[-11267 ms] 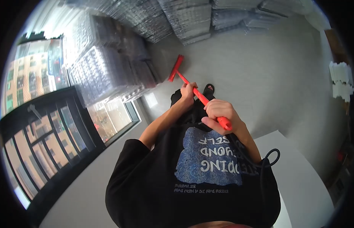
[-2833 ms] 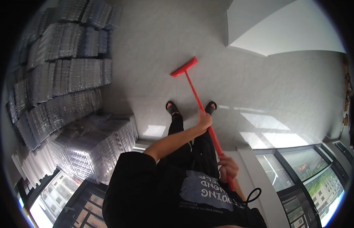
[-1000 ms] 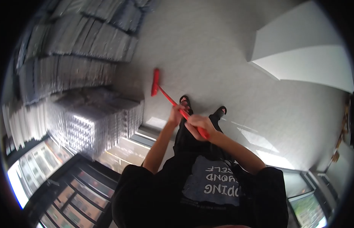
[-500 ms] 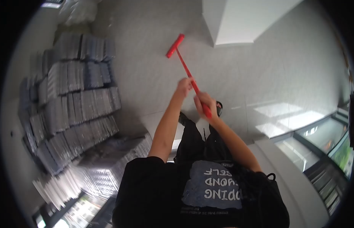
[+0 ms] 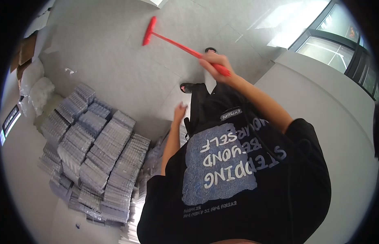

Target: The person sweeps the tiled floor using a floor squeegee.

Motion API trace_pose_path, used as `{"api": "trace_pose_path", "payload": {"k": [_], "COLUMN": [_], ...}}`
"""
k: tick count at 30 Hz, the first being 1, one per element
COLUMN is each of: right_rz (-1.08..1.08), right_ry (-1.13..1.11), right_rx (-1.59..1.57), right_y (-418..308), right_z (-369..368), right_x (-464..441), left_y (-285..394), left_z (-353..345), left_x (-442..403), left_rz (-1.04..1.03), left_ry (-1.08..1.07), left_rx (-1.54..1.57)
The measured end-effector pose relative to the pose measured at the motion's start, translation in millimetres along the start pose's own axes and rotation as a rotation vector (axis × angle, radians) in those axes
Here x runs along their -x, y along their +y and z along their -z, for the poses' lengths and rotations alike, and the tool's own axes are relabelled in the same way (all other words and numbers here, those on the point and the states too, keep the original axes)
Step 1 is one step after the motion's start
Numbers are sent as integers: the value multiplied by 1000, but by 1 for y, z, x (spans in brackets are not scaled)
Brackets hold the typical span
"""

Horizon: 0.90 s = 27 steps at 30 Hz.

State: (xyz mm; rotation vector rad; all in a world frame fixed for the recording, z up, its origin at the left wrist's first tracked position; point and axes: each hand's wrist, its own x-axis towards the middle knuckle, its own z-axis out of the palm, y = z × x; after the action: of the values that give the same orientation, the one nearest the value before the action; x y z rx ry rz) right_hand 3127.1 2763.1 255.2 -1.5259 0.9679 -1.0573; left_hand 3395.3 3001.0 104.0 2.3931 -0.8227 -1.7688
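Note:
My right hand (image 5: 217, 67) is wrapped round the upper end of a red broom handle (image 5: 183, 48). The red broom head (image 5: 149, 31) rests on the grey floor, beyond my feet and to the left. My left hand (image 5: 180, 110) hangs low beside my left leg, away from the handle, with its fingers curled in and nothing visible in them. Near it is my black sandal (image 5: 188, 87); the other sandal (image 5: 210, 50) shows just above my right hand.
Stacks of plastic-wrapped bundles (image 5: 96, 150) stand at the left. Behind them are white bags (image 5: 41, 95) and brown cardboard (image 5: 27, 49). A low white wall (image 5: 315, 89) and dark-framed windows (image 5: 326, 53) are on the right. Sunlight falls on the floor at the upper right.
My left hand has let go of the handle and dropped to my side; my right hand still grips it. The view has turned, with the stacks and windows shifted and the broom head farther left.

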Motion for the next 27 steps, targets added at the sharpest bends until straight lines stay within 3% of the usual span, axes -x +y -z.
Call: {"api": "trace_pose_path", "payload": {"k": [1,4,6,8,10,13,16,18,21,25,27], "right_rz": [-40,-23,49,77,135,92,100,219,380,530,465], "right_ry": [-21,9,56,-45,-172,-176,-488,-650,-844,-960,-1032], "right_rx": [37,34,-43,-76,-108,-341,-349,-383,-565,-741,-693], "right_y": [-11,-66,-87,-78,-84,-85,-125,-153,-168,-161,-158], "right_z": [15,38,37,26,4,-58,-99,-127,-153,-194,-211], "right_x": [16,36,34,11,-21,-64,-87,-74,-30,8,21], "left_y": [-102,-156,-170,-166,-148,-62,6,50,77,80,46], "left_z": [-22,-31,-28,-24,-15,16,31,45,44,66,85], "left_x": [-25,34,54,45,24,11,6,31,88,131,115], "left_rz": [-118,280,375,362,260,25,-205,-180,-326,-655,-673], "left_ry": [20,26,77,163,268,434,528,290,377,243,-28], "left_rx": [195,211,291,382,469,581,668,807,734,1317,1696]}}
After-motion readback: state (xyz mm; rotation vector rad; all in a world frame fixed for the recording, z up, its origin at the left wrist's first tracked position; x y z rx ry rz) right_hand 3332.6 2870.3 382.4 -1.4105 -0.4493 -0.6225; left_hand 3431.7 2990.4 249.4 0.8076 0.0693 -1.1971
